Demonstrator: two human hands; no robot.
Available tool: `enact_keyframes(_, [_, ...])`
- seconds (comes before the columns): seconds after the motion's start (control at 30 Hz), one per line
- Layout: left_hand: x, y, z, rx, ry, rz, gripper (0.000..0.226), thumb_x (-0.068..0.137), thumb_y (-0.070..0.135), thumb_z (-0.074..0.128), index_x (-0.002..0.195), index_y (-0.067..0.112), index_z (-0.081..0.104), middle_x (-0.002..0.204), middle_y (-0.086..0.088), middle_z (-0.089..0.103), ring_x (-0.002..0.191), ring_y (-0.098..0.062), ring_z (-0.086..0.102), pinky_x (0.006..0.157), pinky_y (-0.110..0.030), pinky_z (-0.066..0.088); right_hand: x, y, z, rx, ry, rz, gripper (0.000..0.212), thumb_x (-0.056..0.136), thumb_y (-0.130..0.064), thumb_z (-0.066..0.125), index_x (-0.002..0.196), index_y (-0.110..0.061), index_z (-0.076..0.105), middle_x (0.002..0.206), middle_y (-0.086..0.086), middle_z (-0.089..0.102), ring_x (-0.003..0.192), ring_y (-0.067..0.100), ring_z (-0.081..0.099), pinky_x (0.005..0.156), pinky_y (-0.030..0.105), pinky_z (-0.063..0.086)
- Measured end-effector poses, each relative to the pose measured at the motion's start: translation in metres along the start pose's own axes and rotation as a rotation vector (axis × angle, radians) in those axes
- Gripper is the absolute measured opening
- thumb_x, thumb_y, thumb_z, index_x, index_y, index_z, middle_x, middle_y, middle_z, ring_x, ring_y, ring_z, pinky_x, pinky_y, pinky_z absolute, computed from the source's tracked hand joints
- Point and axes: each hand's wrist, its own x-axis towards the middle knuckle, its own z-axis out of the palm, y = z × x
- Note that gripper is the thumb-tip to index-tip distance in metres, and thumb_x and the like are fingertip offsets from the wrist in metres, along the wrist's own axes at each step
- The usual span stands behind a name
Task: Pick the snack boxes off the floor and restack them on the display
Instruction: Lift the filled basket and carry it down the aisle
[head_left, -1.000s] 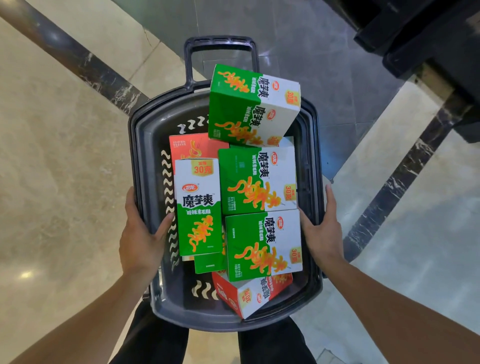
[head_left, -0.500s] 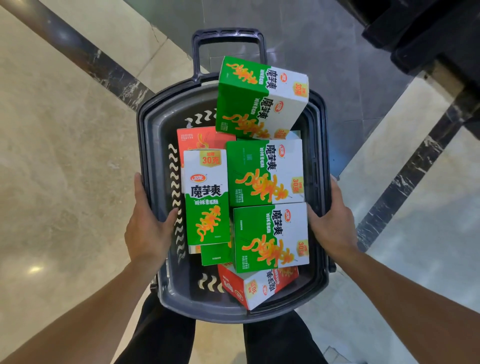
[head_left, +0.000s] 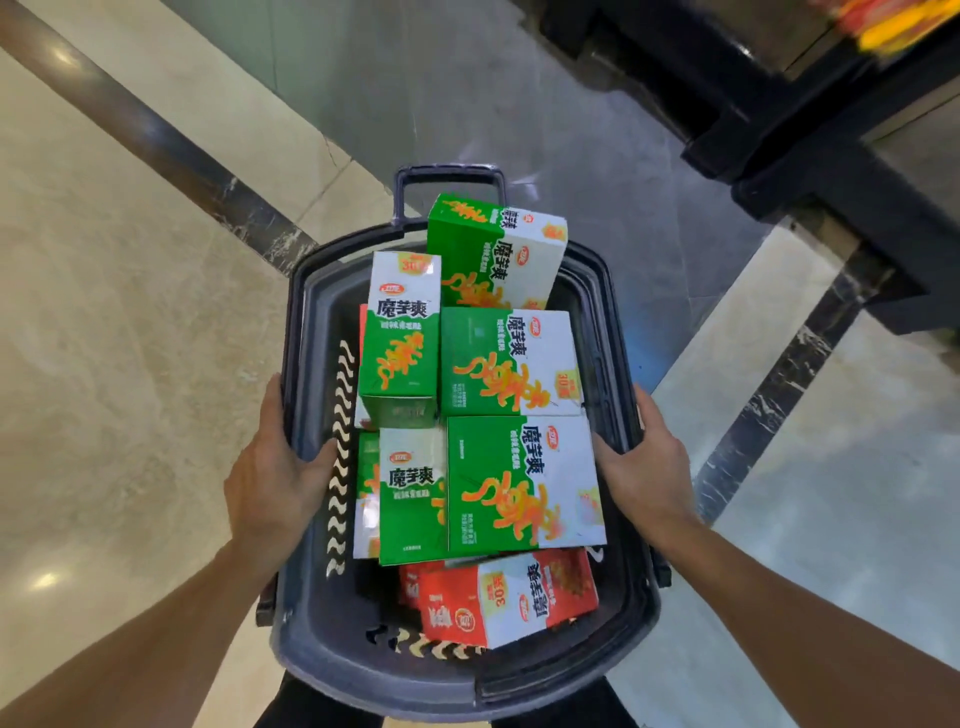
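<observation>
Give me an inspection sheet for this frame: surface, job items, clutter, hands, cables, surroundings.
Surface: polished beige and grey floor tiles with dark marble strips.
Job's things: green snack boxes piled in a dark plastic basket; one green box leans on the far rim; a red snack box lies at the near end, partly under the green ones.
Clutter: nothing seen.
Hands: left hand grips the basket's left rim; right hand grips the right rim.
Cables: nothing seen.
Surroundings: black display base at upper right, blurred red and yellow goods above it; basket's pull handle at the far end.
</observation>
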Motion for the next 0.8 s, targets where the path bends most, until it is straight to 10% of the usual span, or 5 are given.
enact_keyframes(0.27, [-0.013,-0.006,-0.047,-0.149,0.092,-0.023,0.094,0.085,0.032,0.076,0.157,0.031,0.016,0.122,-0.016,0.067,0.09,-0.041,0.068,0.072,-0.047,0.056,-0.023,-0.056,-0.018,0.052,0.036,-0.082,0.064,0.089,-0.041,0.073,0.144,-0.043,0.041,0.111,-0.017,0.069,0.096,0.011,0.067,0.091,0.035,0.056])
enact_keyframes(0.5, [0.012,0.011,-0.145,-0.156,0.145,-0.018,0.094,0.084,0.029,0.076,0.158,0.025,0.018,0.084,-0.018,0.067,0.076,-0.041,0.064,0.065,-0.042,0.049,-0.039,-0.15,-0.042,0.056,0.072,-0.175,0.063,0.089,-0.041,0.072,0.143,-0.046,0.04,0.105,-0.012,0.071,0.094,0.013,0.067,0.081,0.031,0.054])
enact_keyframes(0.8, [0.017,0.017,-0.333,-0.22,0.176,-0.005,0.092,0.088,0.028,0.073,0.159,0.021,0.015,0.103,-0.025,0.069,0.086,-0.044,0.065,0.07,-0.043,0.049,-0.114,-0.333,-0.089,0.015,0.081,-0.219,0.068,0.087,-0.045,0.07,0.145,-0.052,0.034,0.107,-0.006,0.073,0.096,0.021,0.068,0.079,0.042,0.058])
